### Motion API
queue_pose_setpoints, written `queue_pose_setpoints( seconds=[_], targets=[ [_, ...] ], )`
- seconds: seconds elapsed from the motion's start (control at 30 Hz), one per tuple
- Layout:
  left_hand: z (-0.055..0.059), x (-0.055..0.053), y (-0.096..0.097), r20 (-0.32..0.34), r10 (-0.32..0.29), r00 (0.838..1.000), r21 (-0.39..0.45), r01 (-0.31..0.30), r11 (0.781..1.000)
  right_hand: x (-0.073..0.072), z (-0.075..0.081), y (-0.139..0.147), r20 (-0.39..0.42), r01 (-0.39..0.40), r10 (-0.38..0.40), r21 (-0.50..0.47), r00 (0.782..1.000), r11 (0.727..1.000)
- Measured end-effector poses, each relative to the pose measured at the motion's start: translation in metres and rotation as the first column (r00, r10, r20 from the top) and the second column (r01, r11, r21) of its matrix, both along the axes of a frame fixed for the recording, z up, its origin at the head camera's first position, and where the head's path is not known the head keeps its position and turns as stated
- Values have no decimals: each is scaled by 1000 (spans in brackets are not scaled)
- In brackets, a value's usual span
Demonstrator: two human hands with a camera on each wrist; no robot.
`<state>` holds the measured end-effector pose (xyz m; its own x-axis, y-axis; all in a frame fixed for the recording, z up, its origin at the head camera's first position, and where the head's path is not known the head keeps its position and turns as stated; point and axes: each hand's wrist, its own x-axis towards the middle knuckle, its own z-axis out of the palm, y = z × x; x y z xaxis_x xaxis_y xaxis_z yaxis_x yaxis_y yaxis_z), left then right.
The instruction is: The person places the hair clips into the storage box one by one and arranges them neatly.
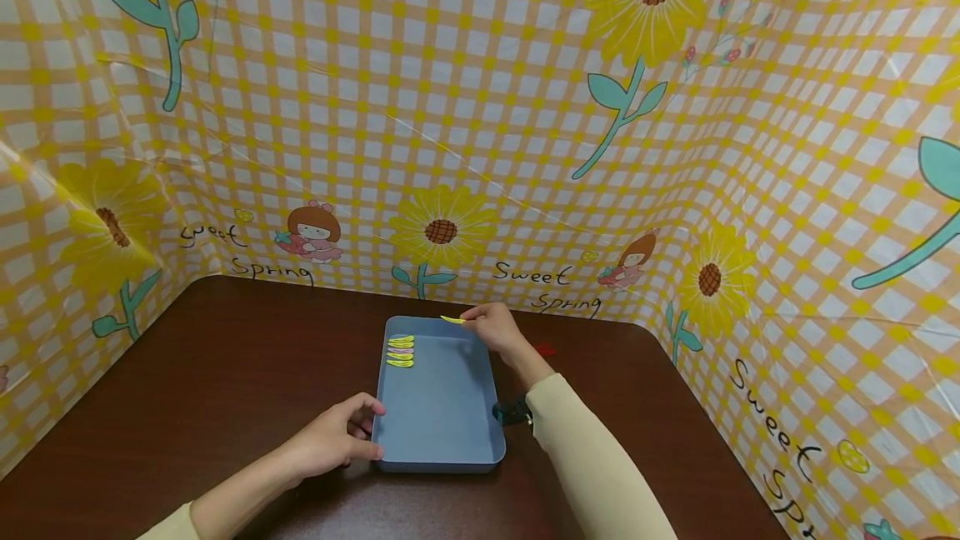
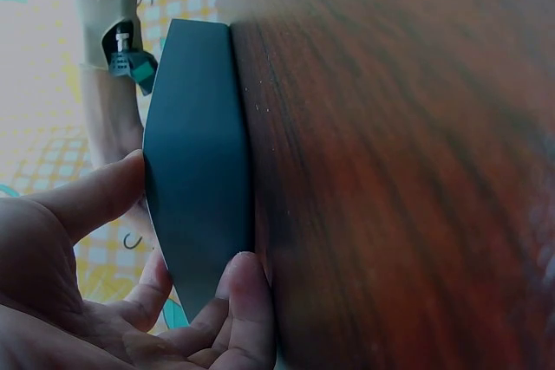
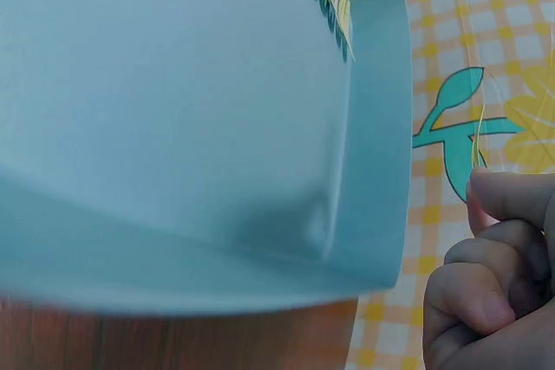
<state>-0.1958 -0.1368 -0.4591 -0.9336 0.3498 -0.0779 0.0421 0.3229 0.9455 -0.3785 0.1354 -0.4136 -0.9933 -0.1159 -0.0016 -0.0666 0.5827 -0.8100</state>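
A blue tray [image 1: 438, 432] lies on the table, with its left side held by my left hand [image 1: 333, 436]. In the left wrist view the thumb [image 2: 108, 192] is at the rim and other fingers curl against the outer wall. Over the tray's far right corner, my right hand [image 1: 495, 327] pinches a yellow hair clip [image 1: 452, 320] by one end between thumb and fingertip. Inside the tray, several yellow hair clips [image 1: 401, 363] and a pink hair clip [image 1: 401, 351] form a column along the left wall near the far end.
Something small and red [image 1: 546, 350] lies on the dark wooden table [image 1: 247, 357] right of the tray, partly behind my right wrist. A yellow checked cloth [image 1: 360, 148] with flowers hangs around the table's back and sides. A dark band [image 1: 513, 412] shows at my right sleeve.
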Motion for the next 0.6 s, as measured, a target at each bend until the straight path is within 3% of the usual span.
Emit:
queue_pose_setpoints(
  seconds=[0.3,0.6],
  targets=[
    [0,0,-1,-3,-1,1000,-2,1,1000,6,1,-17,-14,-16,16,7,1000,1000],
    [-2,-1,0,-5,1,1000,-1,-1,1000,5,-9,-31,-29,-13,14,34,999,999]
  ],
)
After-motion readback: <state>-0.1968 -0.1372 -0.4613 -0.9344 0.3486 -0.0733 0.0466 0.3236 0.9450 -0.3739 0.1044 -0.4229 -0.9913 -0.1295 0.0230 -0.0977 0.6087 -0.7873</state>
